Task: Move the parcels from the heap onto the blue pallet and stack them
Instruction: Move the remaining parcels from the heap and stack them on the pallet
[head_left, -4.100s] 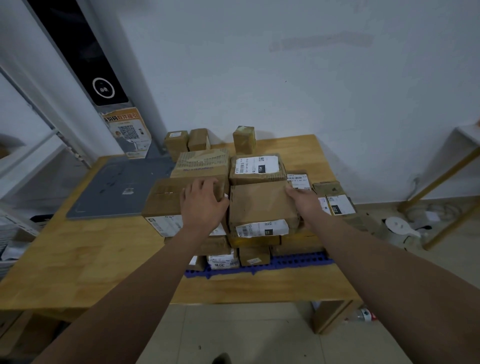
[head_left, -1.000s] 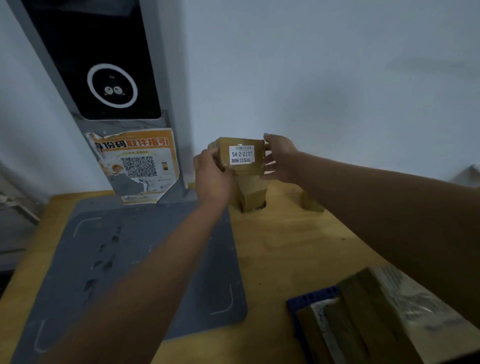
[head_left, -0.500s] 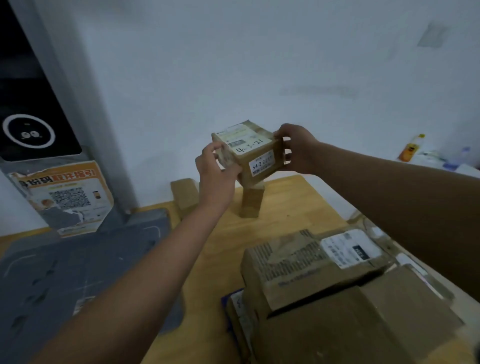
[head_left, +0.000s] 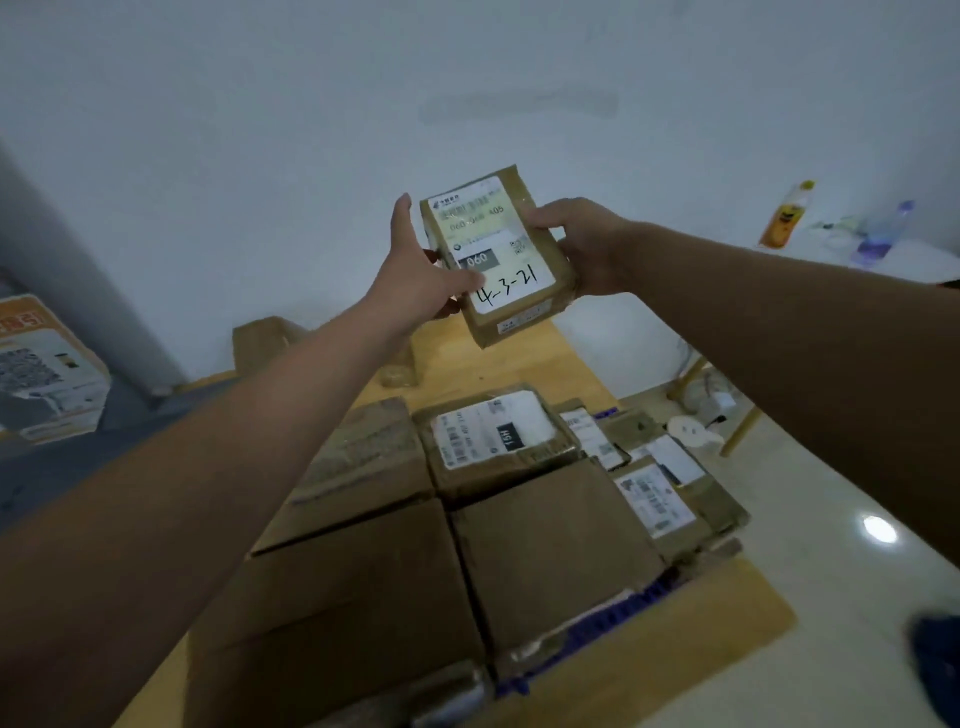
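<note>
The table (head_left: 753, 618) runs away from you, and the stack (head_left: 550, 551) takes up most of its near end. Four parcels form the stack's top layer, two in front and two behind; the back right one carries a white label marked 15H. Lower parcels with labels lie along its right side, and I cannot count them surely. The pallet (head_left: 618, 613) shows only as a blue strip under the stack's front right edge.

You hold one parcel (head_left: 498, 254) in the air above the far end of the table, higher than the stack and clear of it. Its long axis stands nearly upright, with the top leaning a little to your left. Its broad labelled face points at you, with 4-3-21 handwritten on it.

Your left hand (head_left: 415, 270) grasps its left edge, thumb raised alongside and a finger across the label. Your right hand (head_left: 587, 244) clasps the right edge, fingers curled over it.

Two heap parcels sit at the far end: one (head_left: 265, 343) by the wall, one (head_left: 397, 364) partly behind your left forearm.

Two bottles stand far right, one orange (head_left: 787, 215), one clear (head_left: 883, 231).
</note>
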